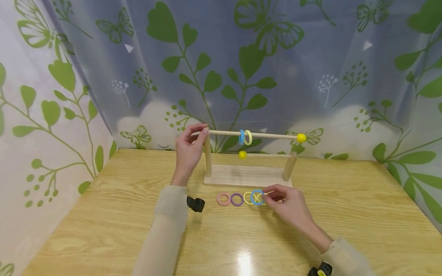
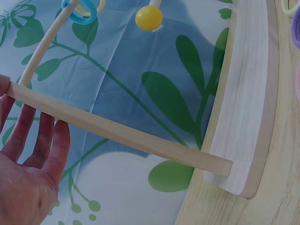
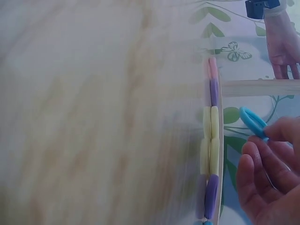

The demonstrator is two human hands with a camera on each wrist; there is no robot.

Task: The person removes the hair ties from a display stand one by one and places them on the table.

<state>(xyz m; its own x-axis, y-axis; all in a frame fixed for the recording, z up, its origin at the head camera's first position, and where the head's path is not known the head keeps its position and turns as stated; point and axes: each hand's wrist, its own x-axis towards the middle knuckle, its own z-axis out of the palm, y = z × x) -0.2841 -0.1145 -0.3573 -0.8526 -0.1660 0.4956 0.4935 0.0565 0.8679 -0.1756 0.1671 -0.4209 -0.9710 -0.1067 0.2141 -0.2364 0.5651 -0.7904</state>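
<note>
At the wooden stand's left post (image 1: 208, 157), my left hand (image 1: 189, 147) grips the upper end; in the left wrist view the thumb lies at the top and the other fingers behind the post. From there a long upper rod (image 1: 221, 133) runs right, carrying a blue ring (image 1: 241, 138) and a pale yellow ring (image 1: 250, 138). My right hand (image 1: 291, 205) pinches another blue ring (image 3: 253, 123) between thumb and fingers, raised off the table in front of the stand. Behind it lies a row of rings, including a pink ring (image 1: 218, 199) and a purple ring (image 1: 232, 199).
Yellow balls cap the upper rod (image 1: 301, 138) and a shorter lower rod (image 1: 243, 155), which comes from the right post (image 1: 290, 168). The stand's base (image 1: 248, 176) rests near the table's (image 1: 103, 230) back edge. A patterned curtain (image 1: 221, 57) hangs close behind.
</note>
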